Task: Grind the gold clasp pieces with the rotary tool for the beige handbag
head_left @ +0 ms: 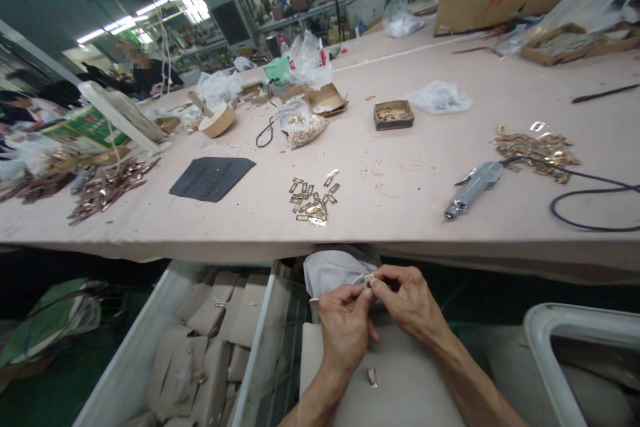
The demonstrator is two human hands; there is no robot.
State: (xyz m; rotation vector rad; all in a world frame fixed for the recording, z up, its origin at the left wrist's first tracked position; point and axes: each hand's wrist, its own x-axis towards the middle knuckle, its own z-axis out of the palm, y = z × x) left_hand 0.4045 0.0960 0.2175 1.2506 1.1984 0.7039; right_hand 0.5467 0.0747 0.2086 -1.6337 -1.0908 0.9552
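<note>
Below the table's front edge, my left hand (345, 323) and my right hand (407, 300) meet, fingers pinched together on a small gold metal clasp (369, 278). It sits at the top edge of a beige leather piece (400, 387) lying on my lap. A second gold fitting (372, 377) is fixed lower on that piece. White fabric (333, 270) bunches just behind my hands. On the table above lies a small pile of gold clasps (313, 201).
A grey electric screwdriver (473, 188) with a black cable lies right of the clasps, near another heap of gold parts (537, 150). A dark leather panel (213, 178) lies left. A white bin (150, 347) of beige pieces stands lower left. A person sits far left.
</note>
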